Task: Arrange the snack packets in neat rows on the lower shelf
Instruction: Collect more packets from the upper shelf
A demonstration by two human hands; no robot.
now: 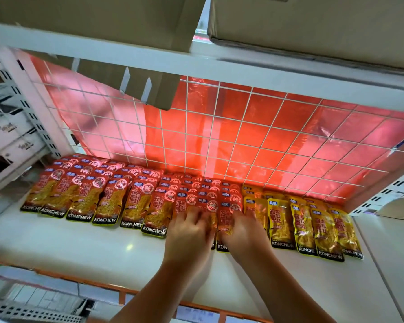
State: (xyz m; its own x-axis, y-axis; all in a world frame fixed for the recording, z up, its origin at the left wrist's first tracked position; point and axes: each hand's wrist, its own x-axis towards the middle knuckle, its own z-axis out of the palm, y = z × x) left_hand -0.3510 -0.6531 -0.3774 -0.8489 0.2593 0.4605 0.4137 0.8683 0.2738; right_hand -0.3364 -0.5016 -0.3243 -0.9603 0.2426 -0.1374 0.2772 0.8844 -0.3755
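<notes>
**Both hands on the red packets at mid-shelf**

The white lower shelf (79, 243) carries the glossy red foil snack packets (107, 201) in overlapping rows from its left end to the middle. Glossy yellow foil snack packets (303, 224) of the same shape fill the stretch to the right. All lie flat with their black lower bands toward the front.

The left hand (189, 234) and the right hand (243, 231) rest side by side on the last red rows, just beside the first yellow one. Their fingers are bent down onto the foil. The fingers are blurred, so I cannot tell whether either hand pinches a packet or only presses on it. The hands cover most of the front packets of those rows; only a corner of one black band shows under the right wrist.

Behind the packets stands a white wire grid panel (243, 136), with a red translucent plastic sheet (278, 127) hanging behind it. Above, brown cardboard boxes (313, 24) sit on the upper shelf, and a loose brown cardboard flap (149, 87) hangs down in front of the grid's upper left part. At far left a white slotted upright (26, 106) stands beside stacked white cartons (7, 131), whose print is too small to read. An orange strip (103, 284) runs along the shelf's front edge. The things below it are blurred.
</notes>
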